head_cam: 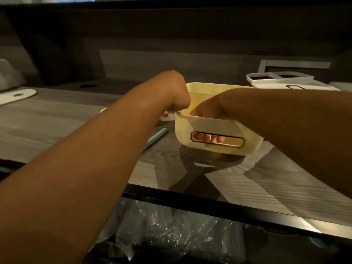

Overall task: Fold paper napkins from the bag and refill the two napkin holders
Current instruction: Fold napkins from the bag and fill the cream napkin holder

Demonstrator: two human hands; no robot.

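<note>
A cream plastic napkin holder [192, 134] with a gold-framed slot in its front wall stands on the grey wood table [57, 121]. My right hand [207, 109] reaches down inside it. Some of its fingers show through the slot, and what they touch or hold is hidden. My left hand [180, 101] bends down at the wrist over the holder's left rim. One fingertip shows just outside the left wall and the rest is hidden. A white holder [266, 79] sits at the back right. No napkin is plainly visible.
A white lid with an oval hole [17, 96] and a pale crumpled bag [7, 75] lie at the far left. A pale blue strip [158, 135] lies left of the holder. Crinkled clear plastic [171, 229] sits below the table's dark front edge.
</note>
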